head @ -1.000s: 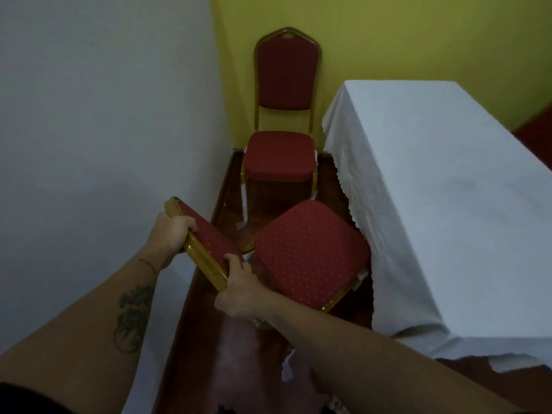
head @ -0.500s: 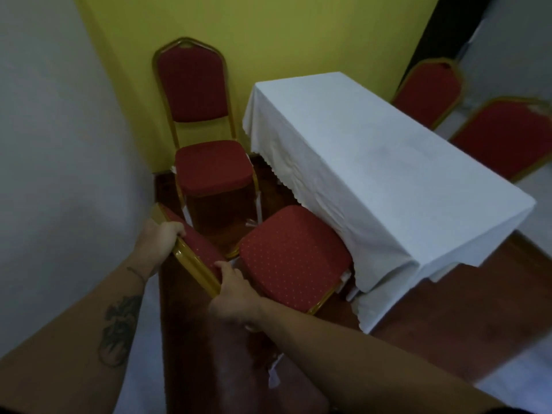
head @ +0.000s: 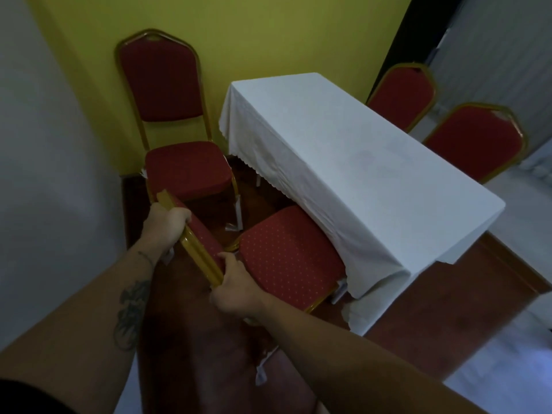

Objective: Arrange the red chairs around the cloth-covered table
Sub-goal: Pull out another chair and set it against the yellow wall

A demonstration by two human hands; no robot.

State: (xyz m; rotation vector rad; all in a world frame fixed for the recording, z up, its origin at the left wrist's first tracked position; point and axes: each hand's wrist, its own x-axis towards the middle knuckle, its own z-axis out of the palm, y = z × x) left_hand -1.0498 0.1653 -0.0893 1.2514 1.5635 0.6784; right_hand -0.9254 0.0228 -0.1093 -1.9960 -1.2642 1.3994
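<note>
I stood over a red banquet chair (head: 286, 258), both hands clenched on the gold top rail of its backrest (head: 191, 237). My left hand (head: 165, 224) wrapped the far end of the rail, fingers curled over the red padding; my right hand (head: 236, 289) gripped the near end. The chair's dotted seat was tucked against the long side of the table (head: 358, 162), its front edge touching the hanging white cloth. A second chair (head: 179, 138) stood just beside it, at the table's end by the yellow wall (head: 268, 34). Two more chairs (head: 442, 121) waited along the far side. I judged the frame a stiff metal tube, moderately heavy, its glossy finish a little slick. The rail's ends seemed the surest hold for steering; the padding would give.
</note>
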